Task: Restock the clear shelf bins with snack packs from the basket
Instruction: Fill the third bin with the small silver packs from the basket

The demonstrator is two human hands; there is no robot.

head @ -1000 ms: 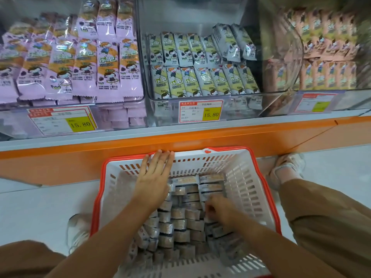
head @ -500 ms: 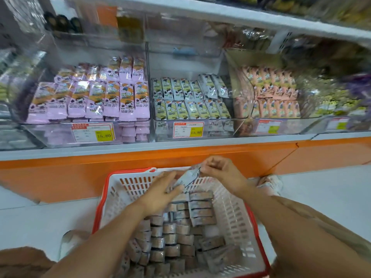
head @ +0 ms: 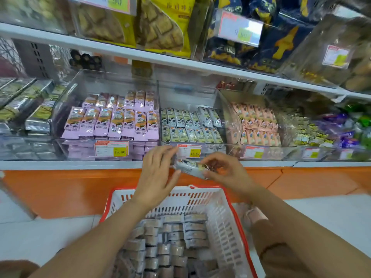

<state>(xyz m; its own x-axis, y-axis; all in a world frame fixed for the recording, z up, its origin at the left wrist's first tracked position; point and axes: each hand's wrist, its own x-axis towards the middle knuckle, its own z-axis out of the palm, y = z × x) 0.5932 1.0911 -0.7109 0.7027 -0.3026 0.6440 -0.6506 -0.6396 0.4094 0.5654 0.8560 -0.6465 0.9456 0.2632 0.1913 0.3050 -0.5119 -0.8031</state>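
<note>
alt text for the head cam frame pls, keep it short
A grey snack pack is held up in front of the clear bin of green-and-grey packs: the right hand pinches one end, the left hand touches the other. Below sits a red-rimmed white basket stacked with more packs.

Basket [head: 200, 199] before shelf bins [head: 186, 95]; snack pack [head: 189, 167] between left hand [head: 158, 173], right hand [head: 224, 169] (above basket).

Light: bright, even, from overhead; soft shadows beneath the shelf [head: 180, 64].
Glare: pale sheen across your clear bins [head: 188, 91].
Blur: your left hand [head: 156, 177], right hand [head: 224, 173] and snack pack [head: 189, 167] smear; top-right bags [head: 341, 47] soft.
Edges: shelf lines bow outward.
</note>
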